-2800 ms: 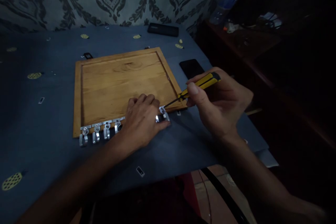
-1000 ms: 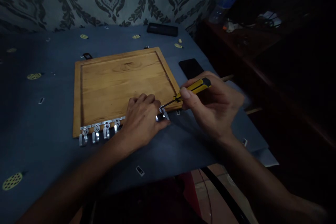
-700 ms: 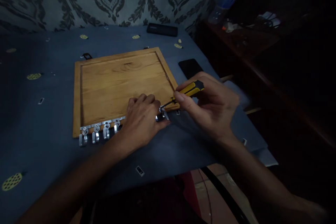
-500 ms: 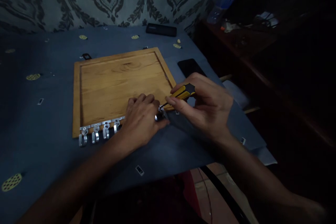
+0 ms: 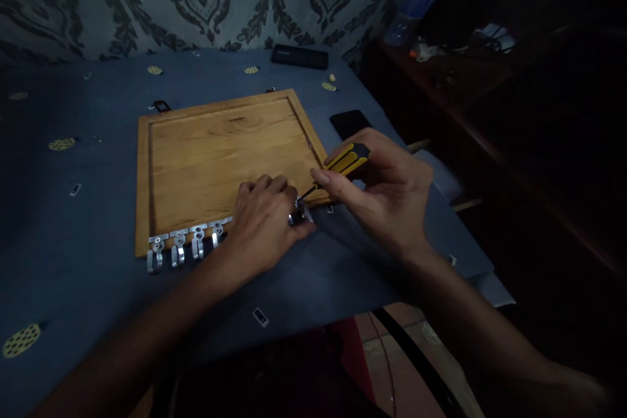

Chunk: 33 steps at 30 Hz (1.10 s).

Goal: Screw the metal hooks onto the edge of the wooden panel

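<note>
A wooden board (image 5: 215, 150) lies flat on the blue cloth. Several metal hooks (image 5: 179, 249) line its near edge. My left hand (image 5: 262, 225) rests over the board's near right part, its curled fingers pressing down a metal hook (image 5: 298, 214) by the corner. My right hand (image 5: 386, 192) grips a yellow and black screwdriver (image 5: 343, 163), whose tip meets that hook at the board's right corner.
A black phone (image 5: 350, 123) lies right of the board, and a dark flat case (image 5: 300, 56) sits at the back by the patterned wall. Small metal bits are scattered on the blue cloth (image 5: 73, 222). A dark side table (image 5: 441, 72) with clutter stands right.
My right hand has slid left and closer to the hook, so less of the screwdriver handle shows. My left hand has stayed on the hook.
</note>
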Each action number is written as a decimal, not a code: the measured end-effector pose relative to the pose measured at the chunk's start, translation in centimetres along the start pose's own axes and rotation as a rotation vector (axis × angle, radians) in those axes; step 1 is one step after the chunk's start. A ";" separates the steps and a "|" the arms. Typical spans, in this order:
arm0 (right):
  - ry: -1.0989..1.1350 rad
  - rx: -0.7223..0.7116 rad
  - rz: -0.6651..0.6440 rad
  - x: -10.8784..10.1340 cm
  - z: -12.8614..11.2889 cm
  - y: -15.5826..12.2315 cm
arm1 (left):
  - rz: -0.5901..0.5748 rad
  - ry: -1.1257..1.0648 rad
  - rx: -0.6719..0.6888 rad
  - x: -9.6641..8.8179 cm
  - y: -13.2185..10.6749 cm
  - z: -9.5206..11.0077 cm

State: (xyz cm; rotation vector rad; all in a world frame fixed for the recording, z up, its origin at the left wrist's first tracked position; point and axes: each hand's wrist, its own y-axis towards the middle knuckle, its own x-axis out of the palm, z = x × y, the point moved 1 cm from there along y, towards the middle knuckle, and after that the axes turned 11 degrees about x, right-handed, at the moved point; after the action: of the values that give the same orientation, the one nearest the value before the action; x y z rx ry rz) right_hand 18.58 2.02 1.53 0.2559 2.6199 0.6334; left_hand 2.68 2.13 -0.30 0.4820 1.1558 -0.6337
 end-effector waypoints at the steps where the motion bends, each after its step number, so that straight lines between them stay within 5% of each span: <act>1: 0.071 0.071 -0.028 0.0 0.0 0.0 | 0.003 0.005 0.000 0.0 0.0 0.0; 4: 0.250 0.220 -0.142 -0.3 -0.1 0.1 | 0.002 0.010 -0.004 0.0 0.1 0.0; 10: 0.329 0.246 -0.260 -1.0 -0.2 0.4 | -0.006 0.010 -0.004 -0.1 0.1 0.0; 33: 0.306 0.177 -0.194 -0.3 0.1 0.5 | 0.003 -0.023 -0.012 -0.1 0.1 0.1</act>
State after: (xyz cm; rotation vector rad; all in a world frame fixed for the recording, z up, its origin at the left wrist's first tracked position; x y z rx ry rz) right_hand 18.91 2.40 1.73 -0.0497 2.9516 0.4001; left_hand 2.77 2.20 -0.16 0.4651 1.1367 -0.6282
